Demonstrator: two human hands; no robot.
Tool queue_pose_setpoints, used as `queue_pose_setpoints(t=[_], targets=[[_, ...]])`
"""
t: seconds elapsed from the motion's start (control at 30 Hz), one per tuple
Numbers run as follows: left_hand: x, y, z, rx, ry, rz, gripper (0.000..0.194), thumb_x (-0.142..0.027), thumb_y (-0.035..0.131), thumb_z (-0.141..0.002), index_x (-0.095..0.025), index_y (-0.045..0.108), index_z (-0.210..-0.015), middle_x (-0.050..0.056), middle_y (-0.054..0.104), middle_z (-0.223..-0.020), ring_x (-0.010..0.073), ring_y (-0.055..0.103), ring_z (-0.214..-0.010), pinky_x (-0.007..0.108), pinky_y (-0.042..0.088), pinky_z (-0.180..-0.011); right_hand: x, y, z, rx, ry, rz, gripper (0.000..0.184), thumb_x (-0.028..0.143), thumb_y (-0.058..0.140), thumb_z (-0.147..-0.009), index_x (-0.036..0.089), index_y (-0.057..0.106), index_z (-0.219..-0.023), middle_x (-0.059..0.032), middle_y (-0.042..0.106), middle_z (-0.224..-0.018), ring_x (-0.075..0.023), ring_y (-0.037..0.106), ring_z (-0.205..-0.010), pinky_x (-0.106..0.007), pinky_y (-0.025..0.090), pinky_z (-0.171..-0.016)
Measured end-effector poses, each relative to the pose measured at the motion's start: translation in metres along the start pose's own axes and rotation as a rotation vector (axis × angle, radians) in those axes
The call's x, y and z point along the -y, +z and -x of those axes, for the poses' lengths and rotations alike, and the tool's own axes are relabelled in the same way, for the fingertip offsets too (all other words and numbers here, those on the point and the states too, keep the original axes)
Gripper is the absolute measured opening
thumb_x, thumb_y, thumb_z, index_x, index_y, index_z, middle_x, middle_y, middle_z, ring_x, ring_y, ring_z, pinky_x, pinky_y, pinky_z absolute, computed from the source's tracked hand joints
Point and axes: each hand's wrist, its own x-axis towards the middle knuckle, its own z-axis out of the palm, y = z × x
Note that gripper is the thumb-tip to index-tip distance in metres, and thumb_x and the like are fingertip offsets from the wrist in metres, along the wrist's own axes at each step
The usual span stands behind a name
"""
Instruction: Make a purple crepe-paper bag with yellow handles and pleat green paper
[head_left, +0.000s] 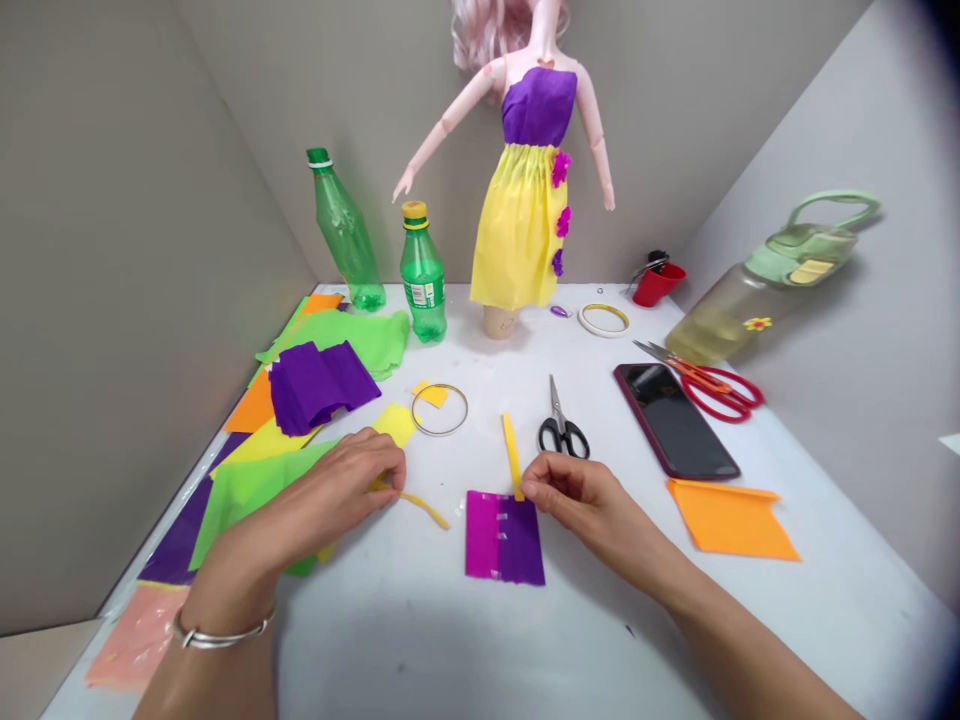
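My left hand (330, 490), with a silver bangle on its wrist, is closed in a pinch on a thin yellow strip (426, 509) whose free end curls out to the right. Between the thumb and fingertips of my right hand (581, 490) is the lower end of a straight, wider yellow strip (511, 447). That end sits at the top edge of a square paper piece (482, 545), half magenta and half dark purple, with bits of clear tape along its seam. Small black-handled scissors (553, 410) lie just beyond my right hand, blades pointing away.
A doll (541, 105) in a purple and yellow dress stands at the back, beside two green bottles (424, 270). Coloured paper sheets (322, 385) cover the left side. A phone (675, 420), red-handled scissors (724, 392), a water bottle (720, 320) and orange paper (731, 520) lie right.
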Motion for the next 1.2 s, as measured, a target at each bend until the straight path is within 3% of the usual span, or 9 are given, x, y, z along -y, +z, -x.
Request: queue_pose_setpoints(t=[0.23, 0.37, 0.43, 0.53, 0.67, 0.87, 0.93, 1.07, 1.2], targets=[[-0.031, -0.002, 0.002, 0.061, -0.005, 0.263, 0.012, -0.021, 0.047, -0.088, -0.024, 0.058, -0.089, -0.001, 0.064, -0.088, 0.0171, 0.056, -0.080, 0.027, 0.041, -0.072, 0.007, 0.014, 0.003, -0.112, -0.156, 0.218, 0.018, 0.032, 0.057, -0.093, 0.020, 0.066, -0.084, -0.0005, 0.055, -0.076, -0.0146, 0.051, -0.068, -0.027, 0.039, -0.065], [-0.046, 0.001, 0.002, 0.123, 0.049, 0.328, 0.011, -0.018, 0.049, -0.087, -0.023, 0.058, -0.087, -0.003, 0.063, -0.086, 0.0147, 0.055, -0.079, 0.025, 0.040, -0.072, 0.017, 0.026, 0.010, -0.028, -0.240, 0.404, 0.029, 0.044, 0.069, -0.085, 0.021, 0.066, -0.103, -0.0009, 0.054, -0.082, -0.0148, 0.050, -0.068, -0.026, 0.039, -0.063], [-0.051, 0.002, 0.001, 0.150, 0.069, 0.342, 0.010, -0.017, 0.050, -0.086, -0.023, 0.058, -0.086, -0.003, 0.063, -0.086, 0.0146, 0.055, -0.080, 0.025, 0.039, -0.073, 0.020, 0.031, 0.013, 0.021, -0.256, 0.513, 0.028, 0.044, 0.068, -0.085, 0.019, 0.067, -0.098, -0.0018, 0.054, -0.082, -0.0156, 0.050, -0.069, -0.027, 0.038, -0.063], [-0.056, 0.001, 0.001, 0.180, 0.079, 0.382, 0.009, -0.016, 0.051, -0.086, -0.023, 0.058, -0.085, -0.004, 0.062, -0.085, 0.0144, 0.055, -0.081, 0.025, 0.039, -0.074, 0.020, 0.035, 0.015, 0.049, -0.253, 0.557, 0.018, 0.031, 0.057, -0.094, 0.018, 0.066, -0.085, -0.0015, 0.053, -0.079, -0.0147, 0.050, -0.069, -0.027, 0.037, -0.063], [-0.059, 0.000, 0.000, 0.143, 0.032, 0.504, 0.004, -0.021, 0.055, -0.087, -0.023, 0.058, -0.085, -0.004, 0.060, -0.085, 0.0138, 0.053, -0.080, 0.025, 0.040, -0.074, 0.020, 0.033, 0.015, 0.103, -0.131, 0.323, 0.023, 0.023, 0.055, -0.094, 0.019, 0.064, -0.074, 0.0014, 0.051, -0.076, -0.0115, 0.048, -0.068, -0.024, 0.036, -0.063], [-0.055, 0.021, -0.017, -0.197, 0.053, 0.862, 0.014, -0.033, 0.063, -0.087, -0.022, 0.055, -0.092, -0.002, 0.056, -0.089, 0.0145, 0.053, -0.086, 0.027, 0.041, -0.081, 0.020, 0.024, 0.008, 0.191, 0.060, -0.226, 0.028, 0.038, 0.067, -0.086, 0.015, 0.066, -0.070, 0.0024, 0.049, -0.071, -0.0090, 0.041, -0.061, -0.024, 0.031, -0.057], [-0.055, 0.030, -0.023, -0.251, 0.044, 0.961, 0.020, -0.034, 0.065, -0.086, -0.021, 0.054, -0.097, -0.001, 0.056, -0.093, 0.0146, 0.053, -0.087, 0.028, 0.042, -0.082, 0.016, 0.021, 0.005, 0.178, 0.111, -0.393, 0.031, 0.042, 0.069, -0.083, 0.014, 0.064, -0.070, 0.0041, 0.048, -0.063, -0.0078, 0.038, -0.055, -0.023, 0.028, -0.054], [-0.062, 0.040, -0.027, -0.146, 0.004, 0.968, 0.021, -0.038, 0.064, -0.086, -0.019, 0.056, -0.089, -0.002, 0.054, -0.080, 0.0130, 0.049, -0.074, 0.026, 0.041, -0.072, 0.009, 0.020, -0.001, 0.027, 0.124, -0.565, 0.033, 0.043, 0.077, -0.075, 0.017, 0.058, -0.071, 0.0051, 0.053, -0.059, -0.0078, 0.042, -0.051, -0.023, 0.033, -0.054], [-0.072, 0.045, -0.025, -0.062, 0.027, 0.950, 0.022, -0.038, 0.067, -0.083, -0.018, 0.060, -0.087, -0.001, 0.056, -0.076, 0.0139, 0.049, -0.073, 0.027, 0.041, -0.071, 0.008, 0.021, -0.003, -0.054, 0.102, -0.569, 0.034, 0.044, 0.079, -0.072, 0.018, 0.057, -0.073, 0.0051, 0.055, -0.059, -0.0090, 0.045, -0.052, -0.024, 0.037, -0.056]])
